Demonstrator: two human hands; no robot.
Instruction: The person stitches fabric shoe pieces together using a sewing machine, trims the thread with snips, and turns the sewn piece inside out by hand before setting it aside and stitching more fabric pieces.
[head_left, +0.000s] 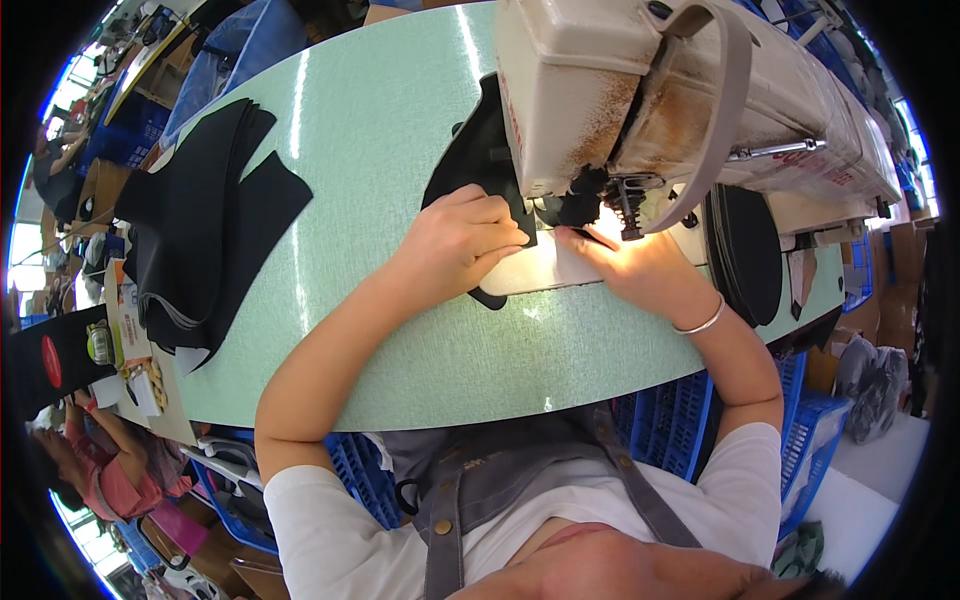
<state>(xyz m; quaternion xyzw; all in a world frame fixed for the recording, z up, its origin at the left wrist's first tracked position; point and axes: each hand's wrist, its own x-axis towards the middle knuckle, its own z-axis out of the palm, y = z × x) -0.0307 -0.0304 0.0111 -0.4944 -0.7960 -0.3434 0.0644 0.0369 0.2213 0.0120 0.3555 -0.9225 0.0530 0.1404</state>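
Note:
A cream sewing machine (575, 70) stands over a lit work plate (545, 272). Curved black sheet material (462, 160) lies left of the needle area, its edge running in under the machine head. My left hand (462, 240) is closed, thumb and forefinger pinching that black piece just left of the needle. Beneath the head, my right hand (642, 272) reaches in from the right, with fingertips close together on the piece's dark edge beside the presser foot. Glare and the machine hide part of those fingers and the needle point.
Stacked black cut pieces (195, 215) lie on the left of the green table (400, 370). Another stack of rounded black pieces (745, 250) stands right of my right hand. Blue crates (665, 425) sit below the table edge. At far left is another person (110, 465).

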